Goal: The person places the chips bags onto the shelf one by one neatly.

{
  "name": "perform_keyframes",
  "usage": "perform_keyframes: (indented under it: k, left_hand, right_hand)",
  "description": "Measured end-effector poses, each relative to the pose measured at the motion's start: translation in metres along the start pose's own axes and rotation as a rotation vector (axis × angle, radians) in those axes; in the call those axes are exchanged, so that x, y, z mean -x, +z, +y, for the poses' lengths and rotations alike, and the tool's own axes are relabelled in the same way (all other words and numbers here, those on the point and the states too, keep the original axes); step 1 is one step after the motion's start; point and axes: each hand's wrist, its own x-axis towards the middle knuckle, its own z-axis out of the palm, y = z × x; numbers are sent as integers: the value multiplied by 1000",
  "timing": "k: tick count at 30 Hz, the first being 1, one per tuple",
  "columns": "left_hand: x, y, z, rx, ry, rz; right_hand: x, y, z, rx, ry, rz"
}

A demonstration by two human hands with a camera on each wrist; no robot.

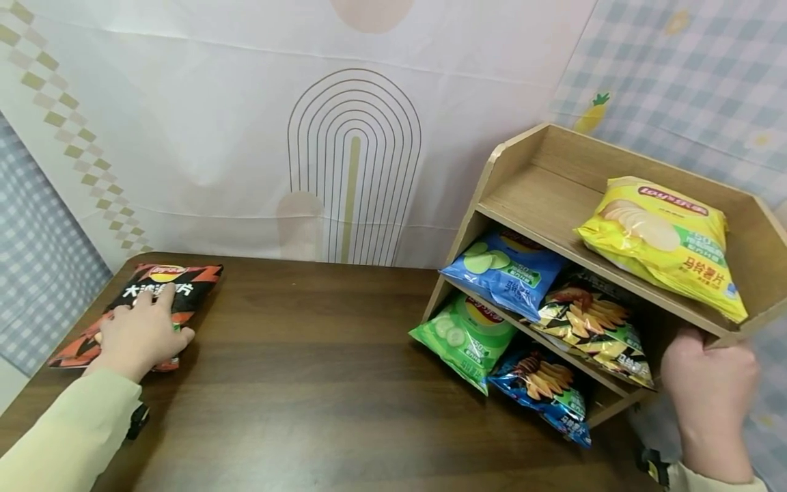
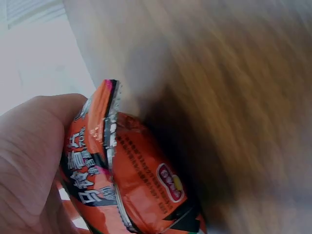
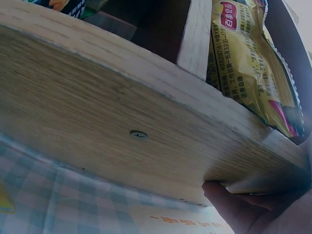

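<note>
My left hand point(image 1: 138, 331) lies over a black and orange bag of potato chips point(image 1: 161, 277) at the table's left end. Fingers spread across its front, the thumb reaches the right edge, and the left wrist view shows the hand gripping the creased bag point(image 2: 151, 185). On the right, my right hand point(image 1: 710, 383) grips the side of a wooden shelf point(image 1: 525, 181) just below its top tier. The shelf's screwed side panel point(image 3: 112, 112) fills much of the right wrist view, fingers at its lower right. Some fingers of this hand are hidden.
On the top tier lies a yellow chip bag point(image 1: 667, 239). A blue bag point(image 1: 507, 270) and a black-yellow bag point(image 1: 593, 321) fill the middle tier. Below are a green bag point(image 1: 470, 338) and a dark blue bag point(image 1: 547, 393), jutting past the front. Fabric point(image 1: 215, 137) hangs behind the table point(image 1: 307, 383).
</note>
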Motion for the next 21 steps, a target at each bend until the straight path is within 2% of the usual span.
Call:
perform_keyframes:
  k: [13, 21]
  left_hand:
    - [6, 4, 27, -10, 18, -42]
    - [14, 5, 49, -30, 91, -54]
  right_hand:
    - [1, 0, 2, 13, -30, 9]
    - [1, 0, 2, 0, -10, -4]
